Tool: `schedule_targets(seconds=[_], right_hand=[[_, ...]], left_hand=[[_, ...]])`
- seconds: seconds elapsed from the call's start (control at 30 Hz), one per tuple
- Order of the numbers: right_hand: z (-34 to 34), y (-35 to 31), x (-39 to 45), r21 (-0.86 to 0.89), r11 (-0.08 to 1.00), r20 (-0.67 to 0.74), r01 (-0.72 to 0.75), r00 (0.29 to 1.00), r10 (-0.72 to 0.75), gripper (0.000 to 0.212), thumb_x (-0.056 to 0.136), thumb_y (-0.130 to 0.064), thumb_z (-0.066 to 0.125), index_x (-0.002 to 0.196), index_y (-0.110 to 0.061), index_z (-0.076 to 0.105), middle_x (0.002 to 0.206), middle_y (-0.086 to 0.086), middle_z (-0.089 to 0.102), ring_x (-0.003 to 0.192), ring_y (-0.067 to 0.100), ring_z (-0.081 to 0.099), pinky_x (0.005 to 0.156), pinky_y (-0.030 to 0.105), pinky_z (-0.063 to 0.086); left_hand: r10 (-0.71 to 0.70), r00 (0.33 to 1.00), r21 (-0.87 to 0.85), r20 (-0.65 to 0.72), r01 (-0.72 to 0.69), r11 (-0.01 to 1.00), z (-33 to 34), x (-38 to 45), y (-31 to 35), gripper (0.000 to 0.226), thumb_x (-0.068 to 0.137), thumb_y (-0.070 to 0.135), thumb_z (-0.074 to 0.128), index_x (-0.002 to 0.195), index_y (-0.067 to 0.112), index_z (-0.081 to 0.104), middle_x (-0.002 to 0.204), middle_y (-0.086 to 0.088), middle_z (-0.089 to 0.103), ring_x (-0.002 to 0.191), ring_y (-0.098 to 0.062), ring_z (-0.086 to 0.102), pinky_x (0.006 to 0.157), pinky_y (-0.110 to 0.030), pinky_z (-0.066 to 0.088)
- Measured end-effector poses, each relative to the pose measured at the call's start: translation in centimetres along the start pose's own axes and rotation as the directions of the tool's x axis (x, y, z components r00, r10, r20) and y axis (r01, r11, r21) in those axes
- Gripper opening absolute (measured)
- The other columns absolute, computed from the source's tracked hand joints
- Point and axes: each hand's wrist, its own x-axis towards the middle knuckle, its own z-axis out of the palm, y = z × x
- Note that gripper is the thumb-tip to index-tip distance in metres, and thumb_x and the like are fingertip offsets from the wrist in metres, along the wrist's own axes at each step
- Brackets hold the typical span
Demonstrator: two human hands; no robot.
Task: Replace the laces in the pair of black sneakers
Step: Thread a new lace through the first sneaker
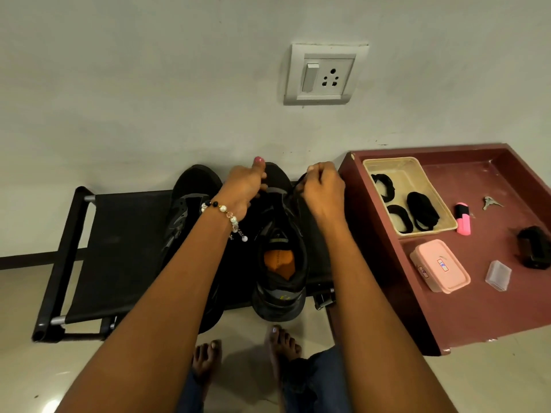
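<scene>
Black mesh sneaker with orange insole (281,242) on black fabric rack (125,248), long axis toe-to-wall, heel toward person; right hand (323,189) pinches black lace (298,186) at right toe-end eyelets; left hand (244,186) fingers curled on tongue; second black sneaker (190,198) just left

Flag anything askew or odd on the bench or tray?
Nothing damaged or spilled. Only the right sneaker stands out: its heel overhangs the front edge of the black bench. The left sneaker sits further back.

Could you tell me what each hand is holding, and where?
The right hand pinches a black lace near its end; the left hand grips the right sneaker near its toe.
</scene>
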Motion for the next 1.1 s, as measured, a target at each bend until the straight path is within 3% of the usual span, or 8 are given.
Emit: schedule_targets(seconds=[0.07,0.13,0.2,0.37,0.53,0.7,0.9,1.1], right_hand=[[-0.6,-1.5,-0.1,0.318,0.948,-0.047,-0.028,0.998,0.045,0.016,0.103,-0.016,0.04,0.093,-0.014,0.052,0.084,0.005,0.066,0.084,0.025,0.071,0.084,0.045,0.057],[-1.4,-3.0,-0.3,0.597,0.802,-0.039,-0.001,0.999,0.03,0.019,0.105,-0.013,0.035,0.092,-0.014,0.048,0.08,0.007,0.065,0.073,0.022,0.071,0.079,0.043,0.057],[-1.9,-3.8,-0.5,0.705,0.708,-0.051,0.041,0.999,-0.007,0.018,0.106,-0.012,0.035,0.093,-0.012,0.048,0.072,0.006,0.059,0.06,0.017,0.062,0.072,0.041,0.057],[-1.2,-3.0,-0.1,0.572,0.82,-0.026,-0.008,0.999,0.028,0.011,0.099,-0.005,0.052,0.097,-0.005,0.063,0.068,0.004,0.054,0.051,0.009,0.047,0.057,0.027,0.049],[-0.5,-1.9,-0.2,0.422,0.903,0.109,-0.072,0.994,0.029,0.015,0.093,0.003,0.059,0.099,-0.005,0.07,0.079,0.005,0.071,0.066,0.012,0.063,0.073,0.027,0.056],[0.2,-2.3,-0.5,0.426,0.902,0.148,-0.067,0.989,0.004,0.013,0.088,0.001,0.067,0.088,-0.011,0.072,0.079,0.007,0.073,0.075,0.017,0.067,0.075,0.026,0.057],[1.0,-2.4,-0.9,0.483,0.862,0.164,-0.157,0.983,0.087,0.008,0.081,-0.003,0.075,0.088,-0.008,0.074,0.075,0.008,0.072,0.066,0.013,0.066,0.066,0.025,0.054],[0.6,-2.6,-0.9,0.561,0.792,0.22,-0.239,0.966,0.136,0.02,0.077,0.003,0.078,0.086,-0.005,0.062,0.06,0.003,0.064,0.051,0.011,0.059,0.053,0.025,0.05]], left_hand=[[-0.044,0.998,-0.188,0.038,0.051,0.981,-0.8,-0.3,0.5,0.034,0.103,0.036,0.037,0.103,0.012,0.062,0.078,-0.002,0.066,0.06,-0.011,0.047,0.055,-0.025,0.031],[-0.04,0.994,-0.341,0.104,0.073,0.937,-1.5,-0.9,0.9,0.022,0.101,0.017,0.04,0.102,0.008,0.06,0.072,-0.004,0.065,0.058,-0.011,0.047,0.053,-0.024,0.031],[0.02,0.995,-0.352,0.098,0.016,0.936,-1.9,-1.2,0.9,0.025,0.099,0.003,0.036,0.1,0.004,0.061,0.071,-0.005,0.065,0.059,-0.012,0.048,0.051,-0.022,0.032],[0.139,0.99,-0.246,0.025,-0.129,0.961,-1.4,-1.1,0.6,0.023,0.097,-0.002,0.031,0.11,0.008,0.047,0.076,-0.006,0.07,0.055,-0.013,0.055,0.045,-0.022,0.031],[0.13,0.99,-0.308,0.062,-0.105,0.946,-0.7,-0.8,-0.1,0.024,0.1,0.006,0.039,0.091,0.011,0.06,0.072,-0.003,0.073,0.063,-0.014,0.066,0.051,-0.022,0.04],[0.197,0.98,-0.362,0.025,-0.175,0.915,-0.2,-1.2,-0.7,0.015,0.094,0.005,0.06,0.092,0.011,0.074,0.081,0.001,0.07,0.066,-0.006,0.062,0.057,-0.019,0.052],[0.235,0.972,-0.46,-0.02,-0.218,0.861,0.1,-1.8,-1.1,0.012,0.081,-0.002,0.072,0.09,0.006,0.074,0.078,-0.004,0.074,0.068,-0.01,0.071,0.065,-0.021,0.056],[0.2,0.979,-0.42,0.044,-0.163,0.893,-0.3,-1.4,-1.1,0.009,0.081,0.006,0.073,0.088,0.011,0.075,0.073,-0.001,0.073,0.059,-0.007,0.066,0.056,-0.022,0.053]])
